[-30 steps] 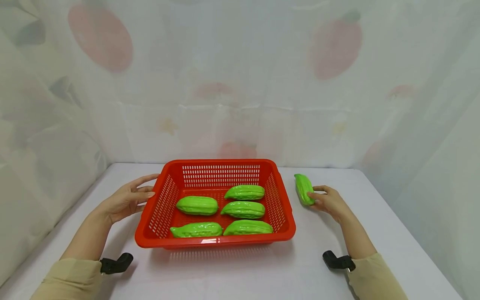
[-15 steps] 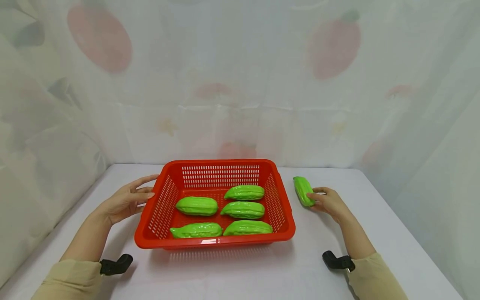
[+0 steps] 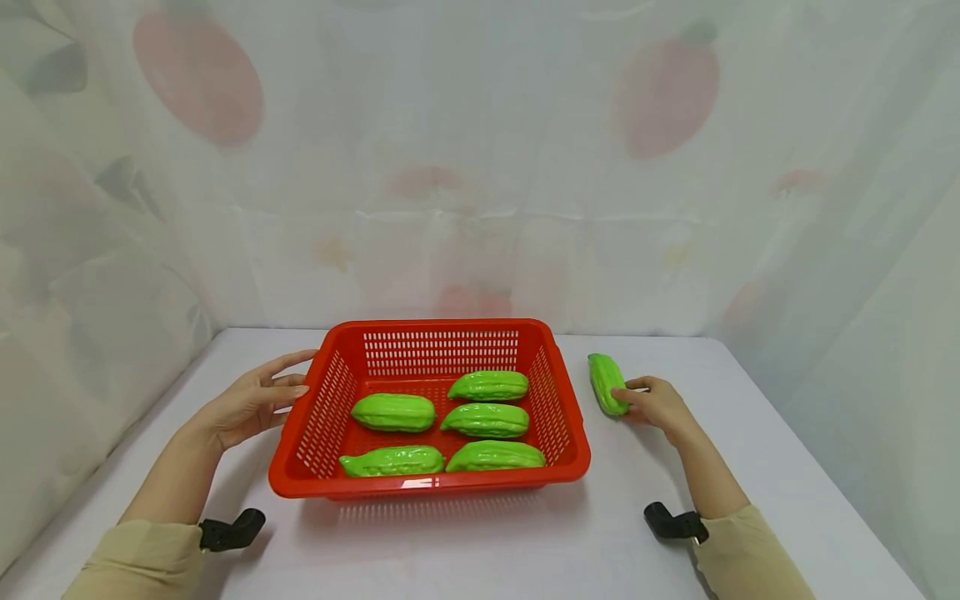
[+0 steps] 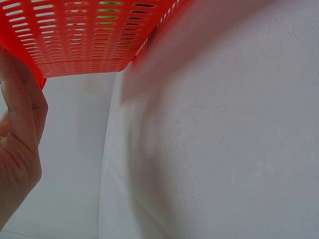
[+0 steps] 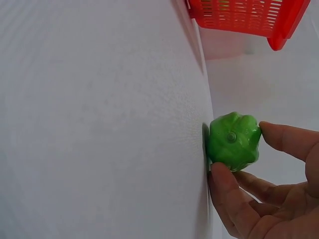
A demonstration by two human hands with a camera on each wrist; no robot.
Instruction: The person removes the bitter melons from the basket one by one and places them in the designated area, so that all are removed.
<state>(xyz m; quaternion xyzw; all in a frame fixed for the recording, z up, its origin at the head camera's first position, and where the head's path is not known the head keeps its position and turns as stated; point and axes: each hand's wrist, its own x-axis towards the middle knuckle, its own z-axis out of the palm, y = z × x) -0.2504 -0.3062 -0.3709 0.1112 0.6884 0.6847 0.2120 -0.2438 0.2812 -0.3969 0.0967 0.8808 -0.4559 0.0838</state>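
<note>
A red perforated plastic basket (image 3: pixel 431 482) stands on the table, with several glossy green bitter gourds inside, one of them at the left (image 3: pixel 393 412). My left hand (image 3: pixel 251 404) touches the basket's left rim with its fingers extended. In the left wrist view the fingers (image 4: pixel 22 99) lie along the outside of the rim, and some fingertips are hidden. To the right of the basket, my right hand (image 3: pixel 656 406) pinches the near end of another bitter gourd (image 3: pixel 606 383). The right wrist view shows this gourd (image 5: pixel 233 142) end-on, between thumb and fingers, at the table surface.
A white cloth covers the table (image 3: pixel 480 550). Behind it hangs a pale curtain (image 3: pixel 480 250) with faded fruit prints, and more pale curtain encloses both sides. Black camera mounts sit at the left wrist (image 3: pixel 232 531) and right wrist (image 3: pixel 675 523).
My right hand and the gourd it holds have shifted slightly toward me. The left hand, the basket and the gourds inside it look the same.
</note>
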